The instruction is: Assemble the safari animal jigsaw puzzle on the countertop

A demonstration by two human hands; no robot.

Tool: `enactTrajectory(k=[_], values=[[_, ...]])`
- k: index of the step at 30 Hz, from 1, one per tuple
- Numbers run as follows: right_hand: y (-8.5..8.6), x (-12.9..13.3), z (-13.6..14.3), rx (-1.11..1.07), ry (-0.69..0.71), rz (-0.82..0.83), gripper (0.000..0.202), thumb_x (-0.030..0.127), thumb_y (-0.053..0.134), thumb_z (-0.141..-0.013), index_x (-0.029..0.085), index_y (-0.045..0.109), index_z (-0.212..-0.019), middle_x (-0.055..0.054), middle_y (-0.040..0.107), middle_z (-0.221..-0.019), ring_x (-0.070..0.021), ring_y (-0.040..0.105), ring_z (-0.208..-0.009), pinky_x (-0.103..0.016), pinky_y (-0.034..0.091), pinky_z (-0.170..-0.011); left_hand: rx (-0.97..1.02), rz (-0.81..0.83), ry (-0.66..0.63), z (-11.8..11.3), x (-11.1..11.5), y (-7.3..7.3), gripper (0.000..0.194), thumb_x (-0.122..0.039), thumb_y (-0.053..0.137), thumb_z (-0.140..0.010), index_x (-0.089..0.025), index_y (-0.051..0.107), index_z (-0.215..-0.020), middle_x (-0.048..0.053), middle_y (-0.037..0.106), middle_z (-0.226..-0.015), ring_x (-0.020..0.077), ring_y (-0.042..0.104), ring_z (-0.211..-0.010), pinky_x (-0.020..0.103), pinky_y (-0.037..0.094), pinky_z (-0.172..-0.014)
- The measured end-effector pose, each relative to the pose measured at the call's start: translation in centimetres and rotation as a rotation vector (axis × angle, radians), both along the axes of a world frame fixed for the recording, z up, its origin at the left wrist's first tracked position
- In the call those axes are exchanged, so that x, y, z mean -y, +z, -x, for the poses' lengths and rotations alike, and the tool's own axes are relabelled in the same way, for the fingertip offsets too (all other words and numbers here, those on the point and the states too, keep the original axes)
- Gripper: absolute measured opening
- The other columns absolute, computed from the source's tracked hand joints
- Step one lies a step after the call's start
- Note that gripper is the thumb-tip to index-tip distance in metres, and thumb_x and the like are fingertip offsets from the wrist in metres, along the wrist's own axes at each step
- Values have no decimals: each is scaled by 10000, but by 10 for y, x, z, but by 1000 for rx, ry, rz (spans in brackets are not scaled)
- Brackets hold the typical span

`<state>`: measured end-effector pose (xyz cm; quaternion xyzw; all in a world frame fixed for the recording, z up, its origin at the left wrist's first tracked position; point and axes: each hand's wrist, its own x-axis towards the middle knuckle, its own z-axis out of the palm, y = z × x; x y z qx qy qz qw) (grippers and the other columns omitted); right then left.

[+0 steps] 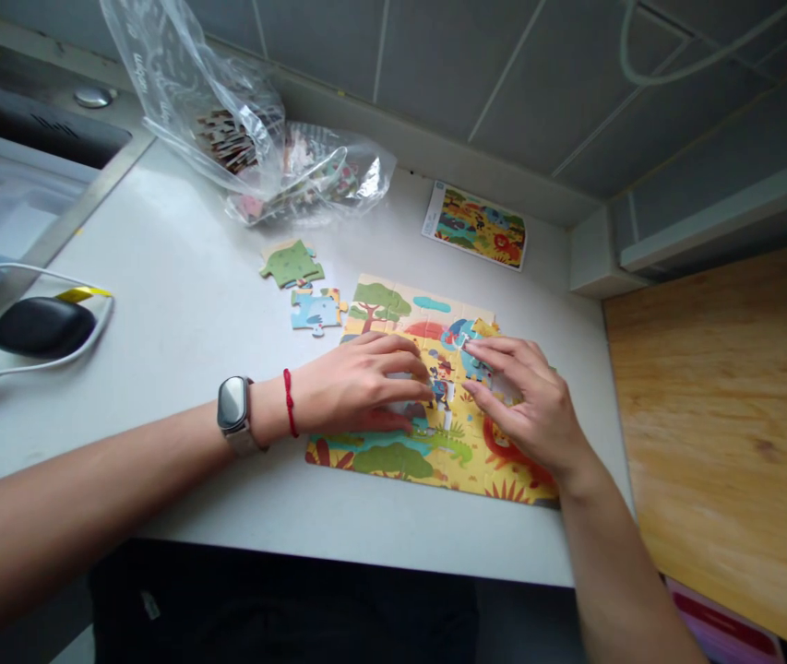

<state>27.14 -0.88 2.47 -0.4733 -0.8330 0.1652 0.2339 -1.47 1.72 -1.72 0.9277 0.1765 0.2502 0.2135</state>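
A nearly assembled jigsaw puzzle (393, 461) with animals and trees lies flat on the white counter. My left hand (372, 378), with a watch and red cord at the wrist, rests palm down over its left middle, fingers spread. At the upper right of the picture, my right hand (528, 397) has thumb and fingertips about a blue elephant puzzle piece (477, 364); the palm hides part of the lion. White gaps show near the figure in the middle. Loose beside the upper left edge are a green puzzle piece (292, 265) and a light blue one (316, 310).
Behind the loose pieces, a clear plastic bag (338, 175) holds more puzzle pieces. A printed picture card (480, 226) lies near the tiled wall. To the left are a black oval object (43, 327), a white cable and a sink edge (99, 203); a wooden board (732, 397) is at right.
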Motion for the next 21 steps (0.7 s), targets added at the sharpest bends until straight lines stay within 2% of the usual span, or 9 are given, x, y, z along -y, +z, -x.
enactTrajectory(k=[5, 11, 15, 18, 21], values=[[0, 3, 4, 23, 86, 30, 369, 248, 707, -987, 323, 730, -1347, -86, 725, -1308, -314, 665, -1226, -550, 572, -1045, -8, -43, 47, -4, 4, 1, 207, -357, 645, -1051, -233, 782, -1146, 104, 714, -1342, 318, 596, -1328, 495, 525, -1099], [1, 2, 2, 15, 82, 31, 363, 224, 696, -996, 308, 730, -1347, -93, 725, -1302, -300, 661, -1213, -547, 569, -1041, -51, -73, 61, -7, 10, 4, 195, -352, 659, -1043, -269, 780, -1171, 87, 698, -1382, 344, 579, -1355, 527, 507, -1102], [0, 0, 2, 15, 76, 48, 342, 246, 696, -997, 302, 739, -1332, -94, 735, -1282, -302, 671, -1200, -549, 577, -1033, -83, -177, 68, -11, 14, 7, 150, -279, 700, -1014, -228, 774, -1134, 102, 692, -1390, 362, 579, -1367, 545, 504, -1098], [-2, -1, 2, 8, 86, 41, 328, 250, 695, -999, 288, 742, -1321, -98, 738, -1262, -299, 674, -1193, -547, 581, -1030, -109, -292, 41, -13, 16, 10, 148, -205, 690, -1009, -164, 752, -1136, 134, 721, -1306, 332, 637, -1280, 508, 521, -1063], [-2, -1, 2, 18, 100, 44, 326, 246, 713, -985, 287, 749, -1307, -98, 727, -1276, -302, 662, -1212, -548, 581, -1039, -140, -365, 14, -12, 16, 14, 182, -211, 645, -1038, -135, 730, -1179, 132, 729, -1271, 301, 680, -1167, 466, 541, -977]])
